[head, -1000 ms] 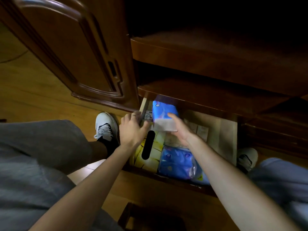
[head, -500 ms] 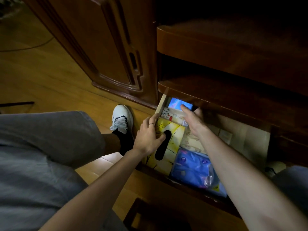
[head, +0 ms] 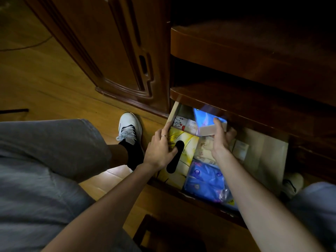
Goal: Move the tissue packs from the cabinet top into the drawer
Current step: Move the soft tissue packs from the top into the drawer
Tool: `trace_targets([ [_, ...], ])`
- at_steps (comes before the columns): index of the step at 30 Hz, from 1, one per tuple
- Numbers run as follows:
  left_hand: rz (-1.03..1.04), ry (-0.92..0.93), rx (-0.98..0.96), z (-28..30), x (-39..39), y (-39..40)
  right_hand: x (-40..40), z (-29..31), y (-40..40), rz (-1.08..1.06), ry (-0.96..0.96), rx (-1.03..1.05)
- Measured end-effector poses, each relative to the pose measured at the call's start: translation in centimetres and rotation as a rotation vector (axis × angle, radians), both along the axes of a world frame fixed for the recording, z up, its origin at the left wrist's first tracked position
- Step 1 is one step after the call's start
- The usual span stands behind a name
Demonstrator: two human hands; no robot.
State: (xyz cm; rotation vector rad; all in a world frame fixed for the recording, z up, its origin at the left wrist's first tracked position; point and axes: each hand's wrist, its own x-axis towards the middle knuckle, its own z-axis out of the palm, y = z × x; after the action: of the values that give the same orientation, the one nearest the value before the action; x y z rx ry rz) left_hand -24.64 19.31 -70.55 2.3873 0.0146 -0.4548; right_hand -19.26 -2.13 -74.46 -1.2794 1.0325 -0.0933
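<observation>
Dark polished wood fills most of the view: a cabinet [head: 254, 57] with a carved door on its left and, at the bottom, a pale-sided drawer [head: 269, 160] pulled open toward the person. The drawer is crowded. A yellow tissue box [head: 183, 171] with a black oval slot lies along its left side, a blue tissue bundle [head: 205, 180] in shiny wrap sits at the front, cream packs [head: 205, 151] lie in the middle, and small white packs [head: 183, 123] line the back-left corner.

The left hand [head: 160, 151], a ring on one finger, rests on the drawer's left wall and the yellow box, fingers curled over the edge, thumb touching the slot. The right hand [head: 221, 138] grips a blue tissue pack [head: 207, 120] at the back of the drawer, thumb on top, fingers wrapped underneath; the pack tilts, half under the overhanging shelf edge.

The likely trouble is space. The pack seems to be going into a tight gap under the overhang, so it could catch on the shelf lip, crumple, or ride up on the white packs and block the drawer from closing. A hard push might also shove the small packs out of line.
</observation>
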Motion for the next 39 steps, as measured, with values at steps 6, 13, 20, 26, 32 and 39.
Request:
trace_targets([
  [6,-0.051,-0.014,0.036,0.1,-0.6,0.3,1.2,0.6,-0.7,-0.355,-0.072,-0.199],
  [13,-0.084,-0.015,0.054,0.1,-1.0,0.6,2.1,-0.4,-1.5,-0.23,0.049,-0.253],
  [20,-0.064,-0.031,0.068,-0.5,-0.8,0.4,4.0,-2.0,-2.2,0.325,0.285,-0.478],
  [26,-0.03,-0.046,0.061,-0.9,-0.7,0.4,4.2,-2.6,-1.7,0.483,0.279,-0.527],
  [32,-0.047,-0.075,0.067,-1.3,-0.7,0.5,5.1,-1.9,0.4,0.67,0.286,-0.522],
  [39,-0.097,-0.078,0.086,-1.6,-0.7,0.5,4.6,-0.9,-0.1,0.782,0.281,-0.512],
])
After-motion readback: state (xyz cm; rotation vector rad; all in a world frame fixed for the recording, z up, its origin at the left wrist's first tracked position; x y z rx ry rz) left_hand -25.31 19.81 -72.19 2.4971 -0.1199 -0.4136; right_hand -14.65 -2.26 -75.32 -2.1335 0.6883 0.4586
